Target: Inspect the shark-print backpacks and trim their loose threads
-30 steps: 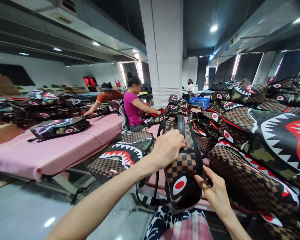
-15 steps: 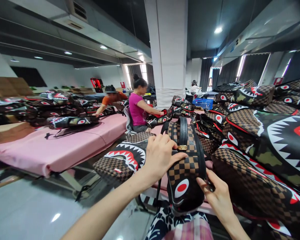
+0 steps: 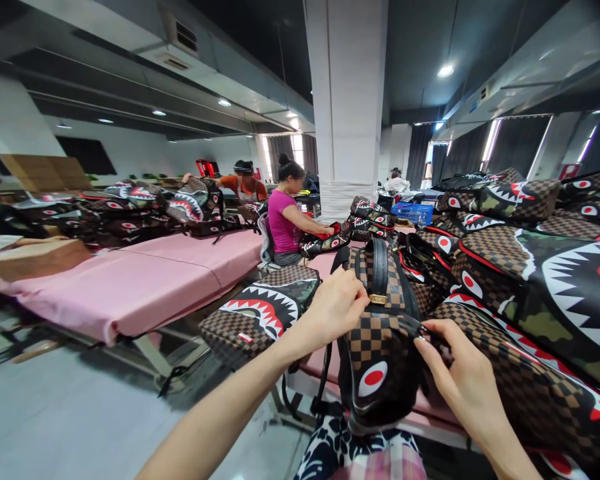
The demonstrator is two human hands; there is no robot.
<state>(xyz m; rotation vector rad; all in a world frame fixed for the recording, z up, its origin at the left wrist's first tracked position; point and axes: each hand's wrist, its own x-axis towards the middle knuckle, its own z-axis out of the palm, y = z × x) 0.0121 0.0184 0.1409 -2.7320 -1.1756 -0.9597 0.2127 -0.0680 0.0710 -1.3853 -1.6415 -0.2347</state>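
Note:
A brown-and-black checkered backpack (image 3: 380,353) stands in front of my lap, with a red-and-white eye on its near side. Its black top handle (image 3: 379,267) has a gold metal piece at the near end. My left hand (image 3: 339,301) is closed on the bag's top beside this handle; the fingertips are partly hidden. At the bag's right edge, my right hand (image 3: 463,377) pinches a small dark, shiny zipper pull (image 3: 423,330) between thumb and forefinger. Another shark-mouth backpack (image 3: 260,310) lies on the left, close to my left forearm.
Shark-print backpacks (image 3: 575,287) are piled high along my right. A pink-covered table (image 3: 180,280) stands to the left. One co-worker (image 3: 286,217) sits ahead handling a bag; another (image 3: 245,183) is behind. A blue crate (image 3: 414,213) sits near the white pillar (image 3: 351,100).
My right hand has moved up along the bag's edge. My left thumb has drawn in toward the fingers. Across the pink table, the flat-lying bag is now raised beside the co-worker in orange.

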